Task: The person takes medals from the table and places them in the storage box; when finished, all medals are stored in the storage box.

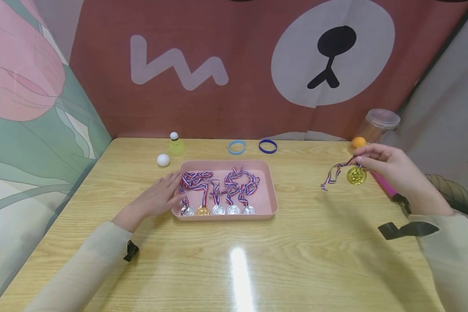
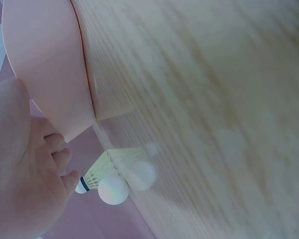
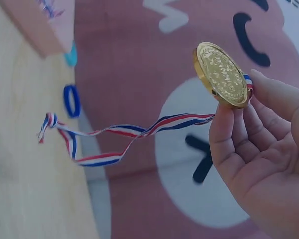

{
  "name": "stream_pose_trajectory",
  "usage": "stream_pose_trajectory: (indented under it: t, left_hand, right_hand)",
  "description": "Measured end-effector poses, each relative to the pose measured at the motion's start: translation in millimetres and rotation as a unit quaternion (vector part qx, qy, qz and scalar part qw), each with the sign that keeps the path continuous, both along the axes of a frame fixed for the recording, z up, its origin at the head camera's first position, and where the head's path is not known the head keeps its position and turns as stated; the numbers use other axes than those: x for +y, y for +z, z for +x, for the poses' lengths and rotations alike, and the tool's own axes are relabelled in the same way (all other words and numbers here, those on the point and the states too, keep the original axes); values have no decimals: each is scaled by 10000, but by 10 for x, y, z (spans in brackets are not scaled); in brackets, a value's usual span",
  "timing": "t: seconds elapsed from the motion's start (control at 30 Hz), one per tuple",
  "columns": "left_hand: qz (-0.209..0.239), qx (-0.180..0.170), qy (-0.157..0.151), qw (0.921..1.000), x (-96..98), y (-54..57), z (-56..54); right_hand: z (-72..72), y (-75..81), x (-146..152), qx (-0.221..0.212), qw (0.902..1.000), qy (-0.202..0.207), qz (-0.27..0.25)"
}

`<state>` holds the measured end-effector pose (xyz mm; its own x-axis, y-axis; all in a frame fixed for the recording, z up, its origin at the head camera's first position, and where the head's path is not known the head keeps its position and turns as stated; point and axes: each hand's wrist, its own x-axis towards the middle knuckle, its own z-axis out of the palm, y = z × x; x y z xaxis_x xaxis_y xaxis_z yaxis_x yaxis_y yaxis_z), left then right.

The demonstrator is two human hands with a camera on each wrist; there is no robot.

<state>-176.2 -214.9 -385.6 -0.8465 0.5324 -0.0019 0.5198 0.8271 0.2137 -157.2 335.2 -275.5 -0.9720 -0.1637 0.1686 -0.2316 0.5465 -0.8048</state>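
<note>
My right hand pinches the striped ribbon of a gold medal between thumb and fingertips, above the right side of the table. In the right wrist view the medal tilts beside the thumb, and its red, white and blue ribbon trails off to the left. My left hand rests against the left rim of a pink tray, fingers extended. Inside the tray lie several silver medals and one gold medal in a row along the near side, their ribbons bunched behind them.
Behind the tray stand a yellow shuttlecock, a white ball, a light blue wristband and a dark blue wristband. An orange ball, a clear jar and a pink object are near the right hand.
</note>
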Motion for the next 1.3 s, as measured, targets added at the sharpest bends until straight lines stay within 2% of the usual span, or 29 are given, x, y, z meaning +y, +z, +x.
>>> stream_pose_trajectory:
  t: [0.27,0.43,0.6,0.77,0.87,1.03,1.3]
  left_hand:
    - [216,177,-94,9996,5,8,22]
    - [117,54,-1,9999,4,10,5]
    - [-35,-25,49,10000,-5,-5,-13]
    - [-44,-38,43,10000,2,-5,-11]
    - [-41,-35,38,10000,10,0,-10]
    - [-33,-10,39,10000,11,7,-6]
    - [-13,-54,79,10000,15,11,3]
  right_hand:
    - [-182,214,-410,-222,9975,378,-551]
    - [-321,222,-676,-64,9901,967,-1020]
    - [-411,207,-935,-191,9872,1205,-1030]
    - [-520,111,-1181,-290,9860,1377,-895]
    - [-595,19,-1318,-289,9848,1510,-811]
    - [-691,-154,-1495,-521,9846,1585,-529]
    - [-721,-468,-1626,-1071,9815,1582,-77]
